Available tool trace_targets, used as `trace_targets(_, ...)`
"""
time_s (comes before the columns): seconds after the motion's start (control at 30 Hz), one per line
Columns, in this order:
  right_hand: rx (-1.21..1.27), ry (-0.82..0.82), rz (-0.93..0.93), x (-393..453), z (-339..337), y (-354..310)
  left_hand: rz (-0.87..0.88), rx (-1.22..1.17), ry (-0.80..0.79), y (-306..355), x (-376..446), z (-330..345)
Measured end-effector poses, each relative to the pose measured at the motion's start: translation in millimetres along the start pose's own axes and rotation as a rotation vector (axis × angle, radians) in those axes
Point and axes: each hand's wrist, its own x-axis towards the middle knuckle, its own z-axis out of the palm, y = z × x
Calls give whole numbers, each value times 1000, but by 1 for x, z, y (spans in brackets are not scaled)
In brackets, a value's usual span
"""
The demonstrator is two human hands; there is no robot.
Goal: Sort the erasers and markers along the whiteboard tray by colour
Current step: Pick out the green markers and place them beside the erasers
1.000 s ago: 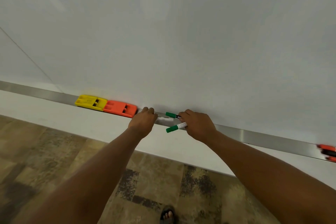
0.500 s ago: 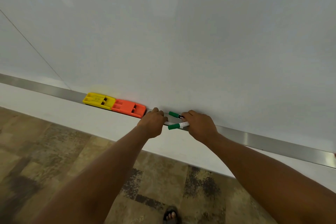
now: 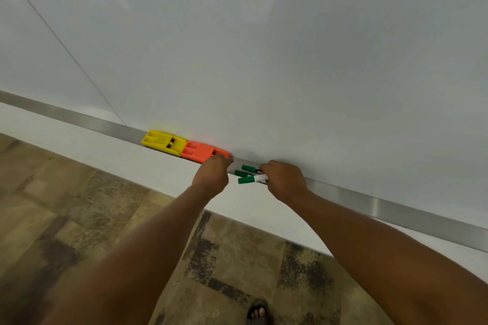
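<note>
A yellow eraser (image 3: pixel 163 142) and an orange eraser (image 3: pixel 198 151) lie end to end on the metal whiteboard tray (image 3: pixel 383 206). My left hand (image 3: pixel 211 176) has its fingers curled at the orange eraser's right end and touches it. Just to the right, three green-capped markers (image 3: pixel 248 173) lie bunched on the tray. My right hand (image 3: pixel 284 178) grips their white barrels, so only the capped ends show.
The whiteboard (image 3: pixel 264 47) fills the upper view, with a white wall strip below the tray. Below lies a patterned brown floor (image 3: pixel 79 219). My sandalled foot (image 3: pixel 257 314) shows at the bottom edge.
Both hands have slid left along the tray toward the erasers. My left hand now reaches the orange eraser's end. A third green cap shows at my right hand.
</note>
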Motion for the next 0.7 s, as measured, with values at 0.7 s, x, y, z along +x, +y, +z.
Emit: trace_targets(0.7, 223, -26, 51, 12, 3, -9, 113, -79, 78, -5, 2, -1)
